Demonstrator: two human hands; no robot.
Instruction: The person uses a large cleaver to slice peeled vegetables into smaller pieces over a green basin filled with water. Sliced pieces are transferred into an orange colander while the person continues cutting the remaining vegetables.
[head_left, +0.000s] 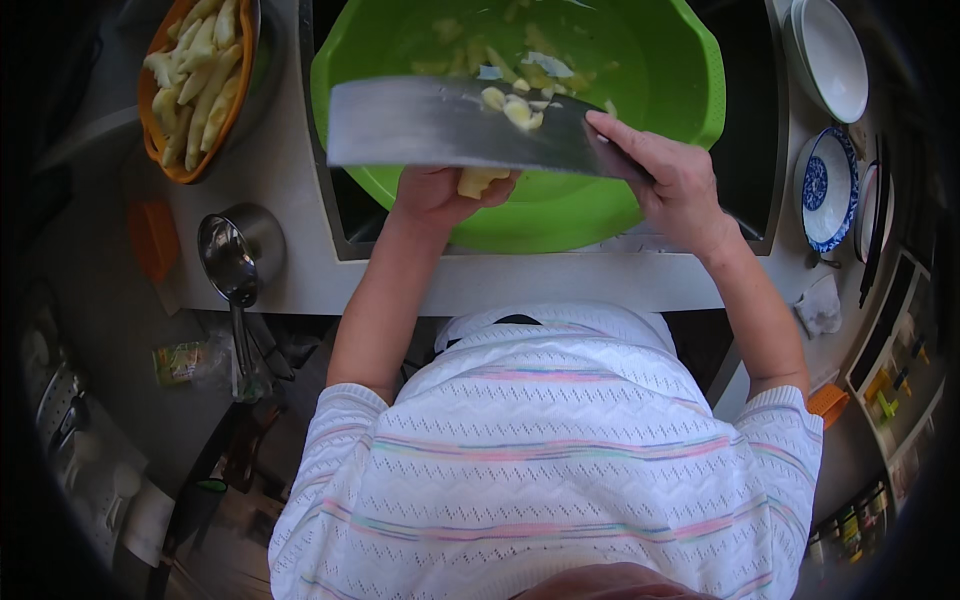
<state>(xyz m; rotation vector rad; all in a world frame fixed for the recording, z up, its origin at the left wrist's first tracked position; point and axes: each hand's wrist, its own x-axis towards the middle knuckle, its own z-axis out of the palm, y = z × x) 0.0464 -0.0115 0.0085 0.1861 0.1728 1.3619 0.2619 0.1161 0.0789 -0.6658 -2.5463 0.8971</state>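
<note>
My right hand (682, 180) grips the handle of a wide-bladed cleaver (420, 124), thumb on top near the blade. The blade lies nearly level across the front of a green plastic basin (540, 229). Several small pale cut pieces (519, 112) show against the blade near the handle. Just below the blade's near edge, my left hand (427, 195) holds a peeled piece of ginger (478, 182); the blade hides part of its fingers. More yellowish pieces (487, 56) lie in the basin, apparently in water.
At upper left stands an orange basket (178, 171) heaped with peeled ginger (199, 75). A steel long-handled ladle (225, 255) rests on the counter (555, 289). The basin sits over a dark sink (754, 150). White bowls (829, 60) and a blue-patterned bowl (827, 187) stand at right.
</note>
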